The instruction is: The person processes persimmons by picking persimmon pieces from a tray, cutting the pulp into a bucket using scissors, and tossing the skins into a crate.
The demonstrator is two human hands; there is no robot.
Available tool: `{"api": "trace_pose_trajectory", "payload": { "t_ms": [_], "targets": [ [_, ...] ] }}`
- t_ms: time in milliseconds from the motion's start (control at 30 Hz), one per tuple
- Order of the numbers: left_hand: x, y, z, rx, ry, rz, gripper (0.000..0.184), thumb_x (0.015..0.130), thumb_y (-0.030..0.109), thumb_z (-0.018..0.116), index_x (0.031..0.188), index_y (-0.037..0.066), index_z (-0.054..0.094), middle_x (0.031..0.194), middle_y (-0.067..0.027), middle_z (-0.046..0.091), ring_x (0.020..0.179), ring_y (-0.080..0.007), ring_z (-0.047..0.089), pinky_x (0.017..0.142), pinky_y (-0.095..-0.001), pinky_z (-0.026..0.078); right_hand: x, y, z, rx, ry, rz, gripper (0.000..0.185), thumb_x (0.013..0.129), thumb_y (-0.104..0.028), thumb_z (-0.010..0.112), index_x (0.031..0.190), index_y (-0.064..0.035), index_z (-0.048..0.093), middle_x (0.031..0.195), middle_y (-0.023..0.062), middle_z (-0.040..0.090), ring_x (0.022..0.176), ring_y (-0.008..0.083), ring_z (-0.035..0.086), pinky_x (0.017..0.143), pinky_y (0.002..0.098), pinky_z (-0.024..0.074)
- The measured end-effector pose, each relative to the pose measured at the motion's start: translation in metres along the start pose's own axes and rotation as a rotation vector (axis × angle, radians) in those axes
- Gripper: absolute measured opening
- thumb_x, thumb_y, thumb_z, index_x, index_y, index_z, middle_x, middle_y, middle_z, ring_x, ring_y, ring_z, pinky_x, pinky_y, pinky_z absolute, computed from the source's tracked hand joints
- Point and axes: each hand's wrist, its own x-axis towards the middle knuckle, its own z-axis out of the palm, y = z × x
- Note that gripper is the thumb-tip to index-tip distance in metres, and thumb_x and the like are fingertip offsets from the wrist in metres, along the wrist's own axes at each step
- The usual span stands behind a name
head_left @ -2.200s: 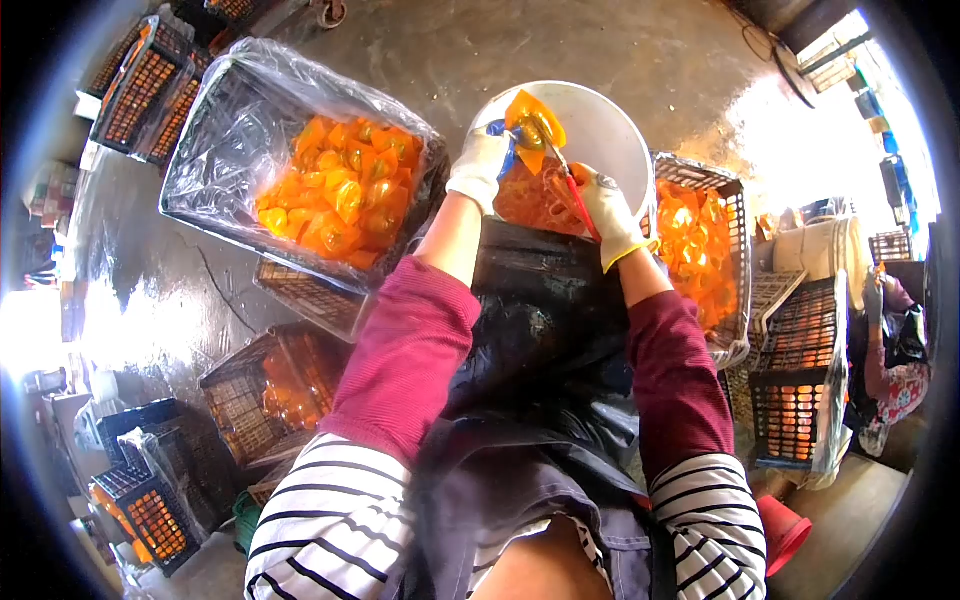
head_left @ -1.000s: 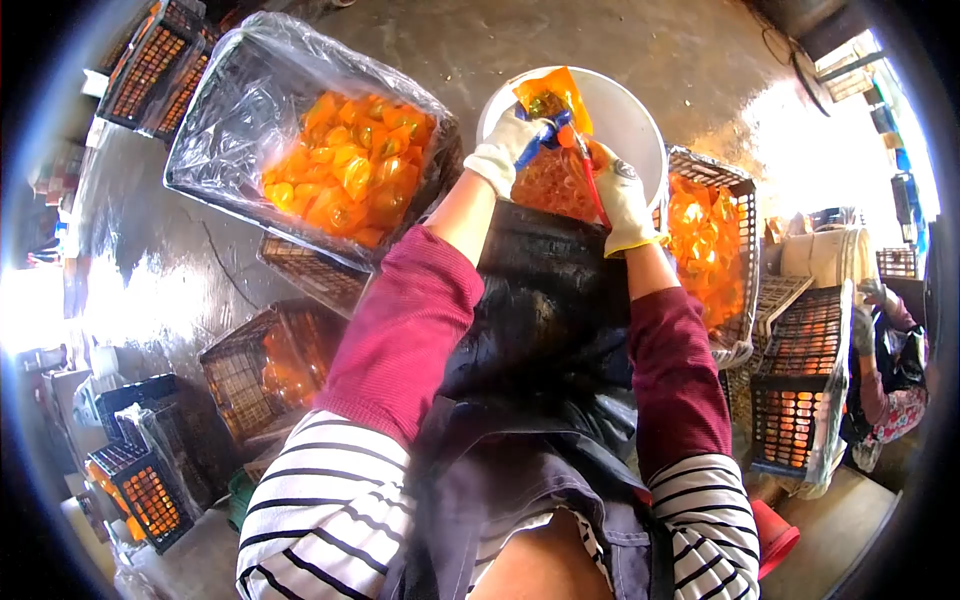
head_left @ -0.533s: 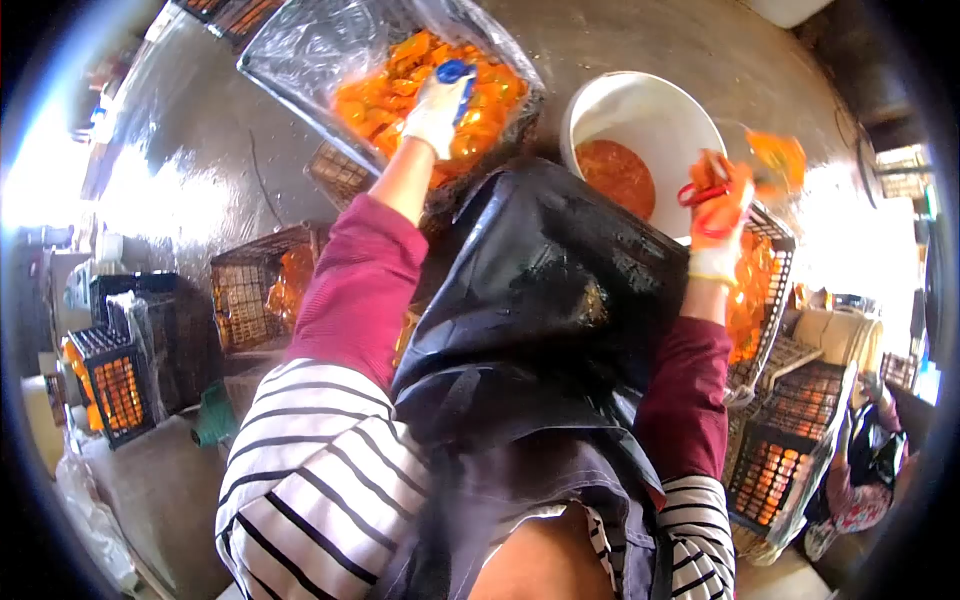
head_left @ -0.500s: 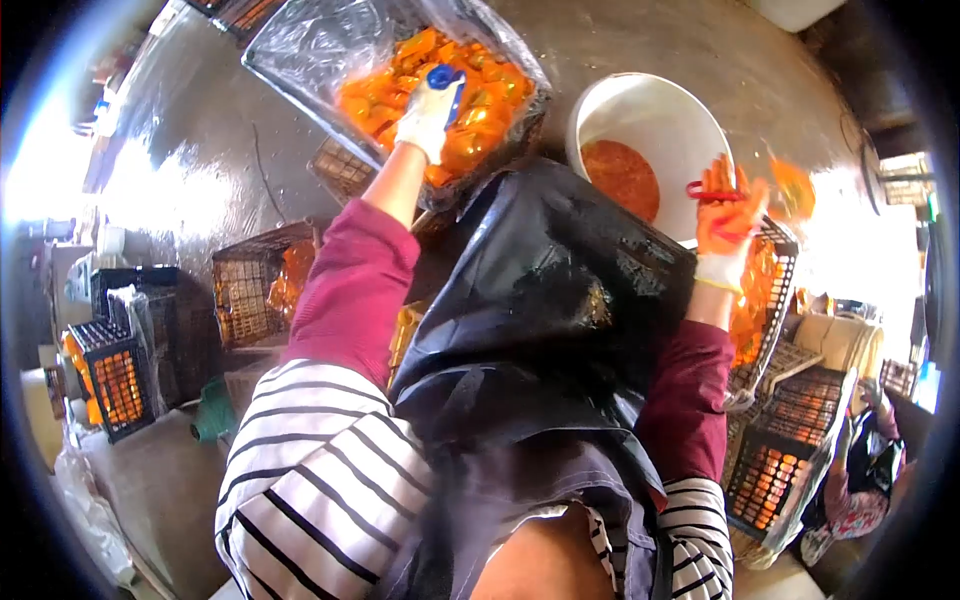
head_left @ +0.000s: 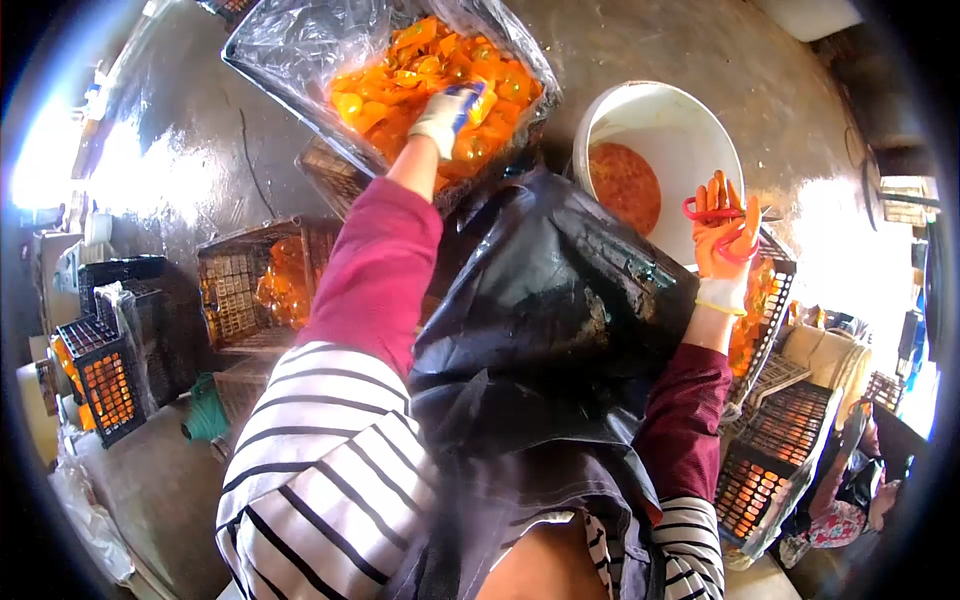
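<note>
Leftward from the white bucket, my left hand has moved among orange packets in the lined crate, its pinch unclear; my right hand spreads its fingers, red-handled scissors hooked on them.

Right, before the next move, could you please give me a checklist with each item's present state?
- Left hand at the orange pieces in the lined crate: ok.
- Left grip secure on a single piece: cannot tell.
- Scissors on the right hand: ok, red handles at its fingers.
- Right fingers closed for cutting: not ok, they are spread.
- Room in the bucket: ok, contents lie well below the rim.
</note>
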Motion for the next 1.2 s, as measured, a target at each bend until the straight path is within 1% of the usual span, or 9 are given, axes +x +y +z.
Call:
{"api": "trace_pose_trajectory", "payload": {
  "t_ms": [133,333,467,567,667,767,967,1100,1200],
  "targets": [
    [-0.032,0.02,-0.032,-0.989,-0.267,0.134,0.041,0.092,0.036,0.058,0.121,0.008,0.055,0.12,-0.0078,0.061,0.111,-0.0253,0.058,0.093,-0.0369,0.048,-0.002,0.004,0.002,0.003,-0.034,0.02,0.046,0.095,-0.036,0.05,0.119,0.0041,0.054,0.128,0.0196,0.053,0.114,0.0282,0.055,0.103,0.0438,0.0412],
    [-0.011,0.034,0.017,-0.543,-0.224,0.282,0.034,0.091,0.027,0.061,0.115,0.003,0.058,0.111,-0.0094,0.064,0.099,-0.0233,0.063,0.087,-0.0367,0.05,0.0,0.013,0.012,-0.373,0.018,-0.018,0.051,0.094,-0.039,0.051,0.124,0.0022,0.046,0.119,0.0218,0.057,0.107,0.0284,0.058,0.093,0.0395,0.0471],
    [-0.078,0.09,0.133,-0.78,-0.481,0.389,0.035,0.091,0.026,0.062,0.113,-0.001,0.056,0.105,-0.0125,0.064,0.094,-0.0257,0.063,0.084,-0.0356,0.051,0.011,0.015,-0.036,-0.609,-0.092,-0.016,0.046,0.096,-0.036,0.044,0.127,-0.0028,0.047,0.087,0.015,0.064,0.064,0.0228,0.061,0.05,0.0313,0.0473],
    [-0.073,0.073,0.188,-0.662,-0.354,0.291,0.036,0.092,0.029,0.06,0.113,0.001,0.057,0.099,-0.0115,0.065,0.089,-0.0239,0.064,0.079,-0.0352,0.052,-0.027,0.028,0.033,-0.482,0.133,0.177,0.038,0.097,-0.026,0.049,0.128,-0.0044,0.048,0.117,0.008,0.06,0.086,0.0226,0.065,0.063,0.0289,0.053],
    [-0.074,0.06,0.201,-0.568,-0.204,0.219,0.035,0.095,0.032,0.053,0.111,0.001,0.057,0.098,-0.0125,0.065,0.085,-0.0251,0.064,0.079,-0.0372,0.052,-0.005,0.041,-0.002,-0.702,0.041,0.198,0.034,0.088,-0.02,0.066,0.118,-0.0092,0.057,0.105,0.0051,0.063,0.09,0.0179,0.061,0.077,0.0265,0.049],
    [-0.072,0.06,0.197,-0.811,-0.256,0.188,0.045,0.092,0.042,0.056,0.114,0.003,0.054,0.105,-0.0123,0.063,0.093,-0.0265,0.062,0.088,-0.0399,0.05,0.003,0.048,-0.01,-1.109,-0.171,0.073,0.024,0.09,-0.015,0.063,0.111,-0.0034,0.058,0.093,0.0055,0.063,0.087,0.0155,0.061,0.077,0.0261,0.0499],
    [-0.099,0.072,0.209,-0.696,-0.326,0.336,0.064,0.089,0.057,0.051,0.123,0.002,0.049,0.118,-0.0121,0.059,0.106,-0.0247,0.057,0.097,-0.0373,0.045,0.002,0.066,0.018,-1.088,-0.264,0.202,0.023,0.09,-0.014,0.064,0.109,-0.0031,0.058,0.095,0.0041,0.063,0.088,0.0114,0.059,0.077,0.0247,0.0486],
    [-0.129,0.088,0.221,-0.398,-0.182,0.307,0.071,0.09,0.062,0.046,0.126,0.001,0.049,0.117,-0.0104,0.059,0.104,-0.0217,0.058,0.09,-0.0313,0.045,0.012,0.063,0.017,-0.774,-0.406,0.275,0.032,0.086,-0.022,0.069,0.112,-0.005,0.058,0.093,0.0045,0.063,0.09,0.0144,0.06,0.08,0.028,0.0492],
    [-0.112,0.083,0.219,-0.549,-0.13,0.308,0.066,0.092,0.059,0.045,0.123,0.001,0.051,0.113,-0.0095,0.061,0.1,-0.0206,0.059,0.088,-0.0295,0.045,0.006,0.059,0.024,-0.773,-0.365,0.303,0.029,0.087,-0.02,0.067,0.111,-0.0059,0.059,0.092,0.005,0.063,0.088,0.0144,0.06,0.08,0.0277,0.0489]
  ]
}}
